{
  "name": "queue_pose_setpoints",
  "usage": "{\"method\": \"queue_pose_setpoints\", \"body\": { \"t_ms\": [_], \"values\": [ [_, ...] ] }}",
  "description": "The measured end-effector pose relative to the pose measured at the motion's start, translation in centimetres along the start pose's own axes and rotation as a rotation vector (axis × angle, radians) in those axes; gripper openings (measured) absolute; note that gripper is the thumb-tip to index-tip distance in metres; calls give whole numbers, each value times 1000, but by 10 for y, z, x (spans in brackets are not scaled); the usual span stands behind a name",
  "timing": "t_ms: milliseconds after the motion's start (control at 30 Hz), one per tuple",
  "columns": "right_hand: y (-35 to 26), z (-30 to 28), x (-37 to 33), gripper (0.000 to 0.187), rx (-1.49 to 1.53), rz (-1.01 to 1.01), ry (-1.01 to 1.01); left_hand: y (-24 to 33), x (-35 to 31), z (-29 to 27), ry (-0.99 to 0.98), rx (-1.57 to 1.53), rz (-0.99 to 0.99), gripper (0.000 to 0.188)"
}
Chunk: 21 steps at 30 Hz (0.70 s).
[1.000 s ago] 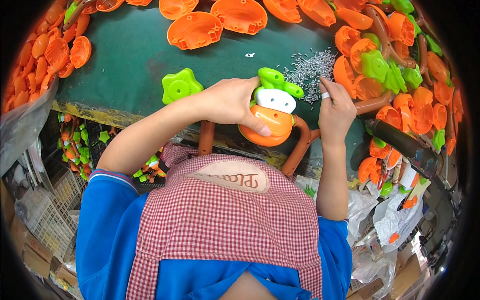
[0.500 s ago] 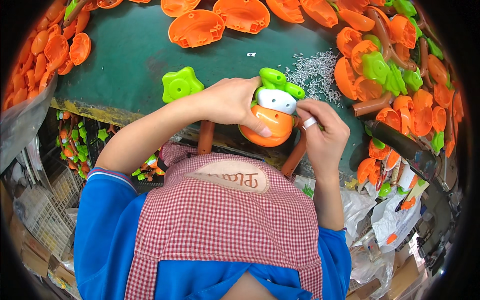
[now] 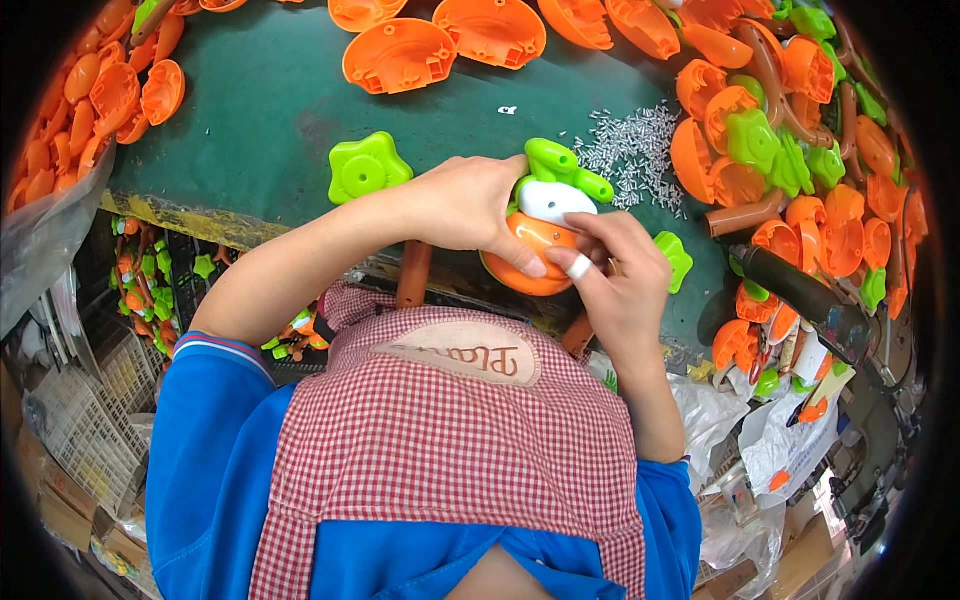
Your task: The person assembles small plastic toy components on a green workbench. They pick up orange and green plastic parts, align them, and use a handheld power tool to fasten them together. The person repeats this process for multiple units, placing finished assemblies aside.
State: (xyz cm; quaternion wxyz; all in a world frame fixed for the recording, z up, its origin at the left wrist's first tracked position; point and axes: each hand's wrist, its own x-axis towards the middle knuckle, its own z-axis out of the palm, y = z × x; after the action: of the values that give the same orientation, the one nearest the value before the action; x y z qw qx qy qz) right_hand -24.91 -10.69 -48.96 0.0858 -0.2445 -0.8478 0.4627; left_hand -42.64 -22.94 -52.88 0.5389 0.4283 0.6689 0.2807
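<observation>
My left hand [image 3: 478, 208] is wrapped round a plastic toy figure and holds it at the table's near edge. The toy has a glossy orange body [image 3: 530, 245], a white upper part [image 3: 556, 201] with small holes, and green knobs [image 3: 565, 170] on top. My right hand [image 3: 622, 268], with white tape round one finger, has its fingertips pinched over the white and orange parts. Whatever is between those fingertips is hidden. Brown tubes [image 3: 412, 275] stick out below the toy. A green star-shaped piece [image 3: 370, 168] lies on the left, another star piece [image 3: 674, 262] on the right.
A pile of small silver screws [image 3: 635, 150] lies on the green tabletop [image 3: 260, 110] beyond my right hand. Orange shells [image 3: 400, 57] line the far side. Heaps of orange, green and brown parts flank both sides. A dark tool-like object [image 3: 800, 290] hangs at the right edge.
My right hand has moved left from beside the toy onto its white and orange front, uncovering the green star piece on the right. The left hand keeps its hold.
</observation>
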Motion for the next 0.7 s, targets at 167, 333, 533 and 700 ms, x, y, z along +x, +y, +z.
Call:
{"method": "queue_pose_setpoints", "body": {
  "t_ms": [167, 333, 533, 700],
  "values": [
    [73, -81, -25, 21, -181, -501, 971, -4, -3, -2, 6, -41, 10, 88],
    [128, -138, -5, 50, -17, -577, 1117, -3, 0, 0, -9, -14, -12, 90],
    [129, -126, 15, 62, 157, -340, 1116, -1, 0, -1, -5, -16, -23, 90],
    [45, -98, 10, 81, 1023, -408, 417, -1, 0, 1, 9, 3, -29, 90]
  ]
}}
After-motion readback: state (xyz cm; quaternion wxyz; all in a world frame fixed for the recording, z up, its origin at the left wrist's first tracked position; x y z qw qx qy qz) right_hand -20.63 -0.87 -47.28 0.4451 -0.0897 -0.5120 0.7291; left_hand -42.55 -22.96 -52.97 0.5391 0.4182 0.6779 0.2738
